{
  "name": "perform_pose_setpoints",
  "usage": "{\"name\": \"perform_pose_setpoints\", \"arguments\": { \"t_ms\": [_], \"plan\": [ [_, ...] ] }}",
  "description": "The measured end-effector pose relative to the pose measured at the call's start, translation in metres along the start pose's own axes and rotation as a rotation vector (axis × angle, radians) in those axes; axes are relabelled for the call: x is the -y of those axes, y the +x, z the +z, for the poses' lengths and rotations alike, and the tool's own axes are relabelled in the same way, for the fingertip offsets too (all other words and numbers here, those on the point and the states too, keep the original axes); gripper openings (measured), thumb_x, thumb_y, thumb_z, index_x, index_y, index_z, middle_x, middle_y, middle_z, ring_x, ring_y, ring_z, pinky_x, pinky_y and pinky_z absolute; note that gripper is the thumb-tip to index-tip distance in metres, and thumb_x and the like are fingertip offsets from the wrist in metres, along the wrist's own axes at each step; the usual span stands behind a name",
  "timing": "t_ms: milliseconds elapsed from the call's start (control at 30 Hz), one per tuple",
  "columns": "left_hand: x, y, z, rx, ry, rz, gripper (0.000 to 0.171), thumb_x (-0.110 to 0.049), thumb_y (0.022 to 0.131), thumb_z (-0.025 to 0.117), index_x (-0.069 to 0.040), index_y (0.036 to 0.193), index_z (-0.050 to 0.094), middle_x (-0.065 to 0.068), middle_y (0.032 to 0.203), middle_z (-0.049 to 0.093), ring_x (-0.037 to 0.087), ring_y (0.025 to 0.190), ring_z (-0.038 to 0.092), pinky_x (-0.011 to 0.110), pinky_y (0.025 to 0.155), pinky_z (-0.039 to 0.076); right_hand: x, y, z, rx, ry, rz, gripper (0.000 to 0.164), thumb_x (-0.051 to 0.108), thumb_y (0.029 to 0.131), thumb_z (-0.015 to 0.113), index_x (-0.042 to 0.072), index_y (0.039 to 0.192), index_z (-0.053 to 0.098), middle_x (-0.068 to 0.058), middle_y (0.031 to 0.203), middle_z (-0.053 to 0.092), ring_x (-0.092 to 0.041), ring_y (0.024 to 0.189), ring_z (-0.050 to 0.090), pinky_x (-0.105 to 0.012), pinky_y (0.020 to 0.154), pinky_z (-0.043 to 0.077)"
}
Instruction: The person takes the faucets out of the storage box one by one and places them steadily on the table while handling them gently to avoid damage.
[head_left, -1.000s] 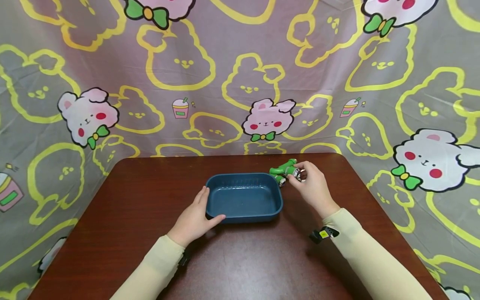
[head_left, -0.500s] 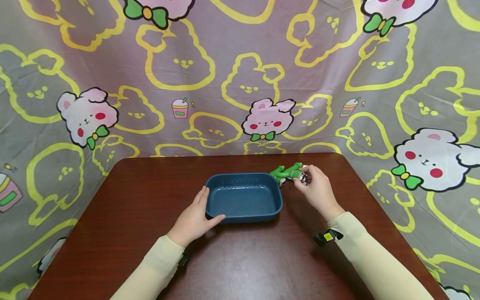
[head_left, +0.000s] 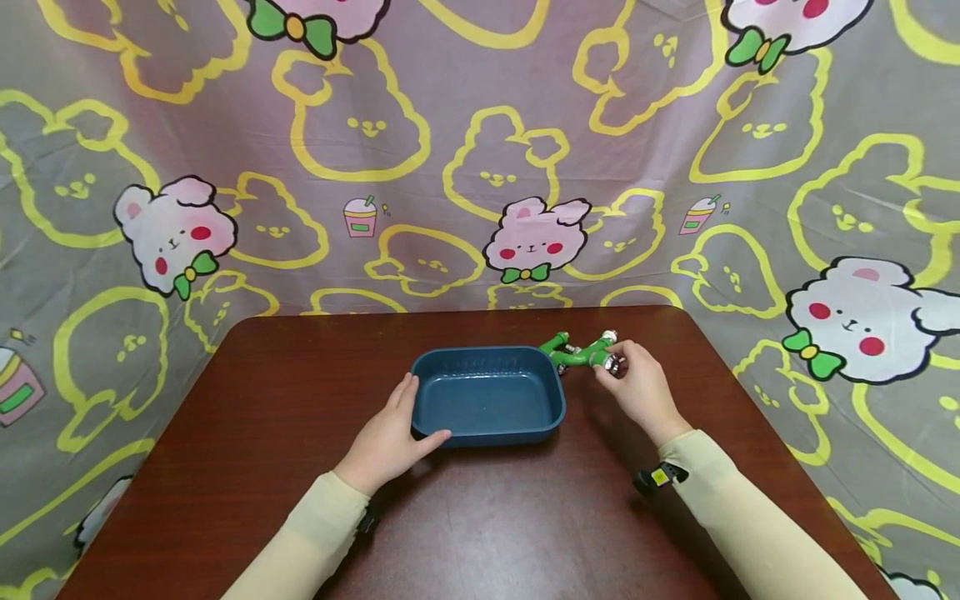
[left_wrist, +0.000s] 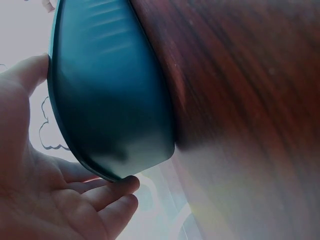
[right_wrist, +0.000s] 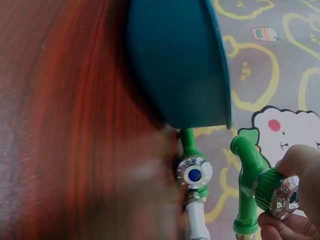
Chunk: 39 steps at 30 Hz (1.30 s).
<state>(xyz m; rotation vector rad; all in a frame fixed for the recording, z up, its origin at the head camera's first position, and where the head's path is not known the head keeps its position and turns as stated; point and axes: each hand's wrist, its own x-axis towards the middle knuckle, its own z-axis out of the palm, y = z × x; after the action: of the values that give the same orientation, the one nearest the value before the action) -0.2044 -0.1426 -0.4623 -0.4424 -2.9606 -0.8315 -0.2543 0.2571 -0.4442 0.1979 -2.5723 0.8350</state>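
Observation:
A dark blue rectangular tray (head_left: 487, 400) sits on the table. My left hand (head_left: 382, 437) rests against its left end, fingers on the side and thumb at the front corner; the left wrist view shows the fingertips on the tray (left_wrist: 107, 95) from outside. Behind the tray's right end, my right hand (head_left: 637, 387) pinches a green water tap (head_left: 596, 354) by its ridged, silver-faced knob. In the right wrist view this held tap (right_wrist: 247, 175) is raised off the table. A second green tap (right_wrist: 189, 150) with a blue-centred handle lies on the table beyond the tray.
The brown wooden table (head_left: 480, 525) has rounded far corners. A grey cloth (head_left: 465, 83) with yellow outlines and cartoon rabbits hangs behind and at both sides. Dark straps sit on both wrists.
My right hand has shifted right and slightly nearer with the held tap, turning it. More of the second tap now shows beside the tray. My left hand and the tray stay put.

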Motion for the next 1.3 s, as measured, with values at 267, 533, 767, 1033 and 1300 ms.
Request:
{"name": "perform_pose_setpoints", "arguments": {
  "t_ms": [267, 533, 767, 1033, 1300],
  "plan": [
    [0.0, 0.001, 0.001, 0.001, 0.001, 0.0, 0.108, -0.059, 0.088, 0.075, 0.002, 0.162, 0.023, 0.021, 0.169, 0.023, 0.037, 0.134, 0.059, 0.045, 0.094, 0.059, -0.008, -0.006, 0.004, 0.048, -0.033, 0.015, 0.032, 0.018, 0.09, 0.077, 0.0, 0.113, 0.064, -0.015, 0.099, 0.064, -0.028, 0.087, 0.059, -0.041, 0.076, 0.05],
    [-0.002, 0.003, 0.0, -0.022, 0.013, 0.001, 0.107, -0.055, 0.088, 0.077, 0.005, 0.16, 0.026, 0.024, 0.168, 0.026, 0.04, 0.137, 0.055, 0.049, 0.099, 0.057, -0.012, -0.01, 0.011, 0.076, -0.051, 0.009, 0.03, 0.017, 0.088, 0.079, 0.002, 0.11, 0.065, -0.012, 0.095, 0.063, -0.025, 0.084, 0.058, -0.038, 0.073, 0.047],
    [-0.001, 0.002, 0.0, -0.011, 0.016, 0.0, 0.108, -0.057, 0.088, 0.076, 0.004, 0.161, 0.025, 0.023, 0.168, 0.025, 0.039, 0.137, 0.056, 0.048, 0.098, 0.057, -0.012, -0.013, 0.017, 0.078, -0.052, -0.029, 0.031, 0.016, 0.086, 0.08, 0.001, 0.108, 0.064, -0.012, 0.093, 0.063, -0.026, 0.082, 0.059, -0.04, 0.074, 0.048],
    [-0.001, 0.001, -0.001, -0.003, 0.011, -0.002, 0.109, -0.058, 0.088, 0.075, 0.003, 0.161, 0.024, 0.023, 0.168, 0.025, 0.039, 0.138, 0.054, 0.048, 0.099, 0.057, -0.014, -0.015, 0.021, 0.097, -0.05, -0.023, 0.03, 0.016, 0.086, 0.081, 0.003, 0.106, 0.064, -0.013, 0.096, 0.066, -0.026, 0.085, 0.061, -0.042, 0.077, 0.049],
    [-0.001, 0.001, 0.0, -0.004, 0.015, -0.005, 0.109, -0.058, 0.088, 0.075, 0.003, 0.161, 0.024, 0.022, 0.169, 0.024, 0.039, 0.14, 0.052, 0.049, 0.1, 0.056, -0.017, -0.017, 0.024, 0.13, -0.056, -0.007, 0.029, 0.017, 0.087, 0.08, 0.001, 0.107, 0.065, -0.015, 0.101, 0.067, -0.028, 0.091, 0.063, -0.046, 0.082, 0.051]
  ]
}}
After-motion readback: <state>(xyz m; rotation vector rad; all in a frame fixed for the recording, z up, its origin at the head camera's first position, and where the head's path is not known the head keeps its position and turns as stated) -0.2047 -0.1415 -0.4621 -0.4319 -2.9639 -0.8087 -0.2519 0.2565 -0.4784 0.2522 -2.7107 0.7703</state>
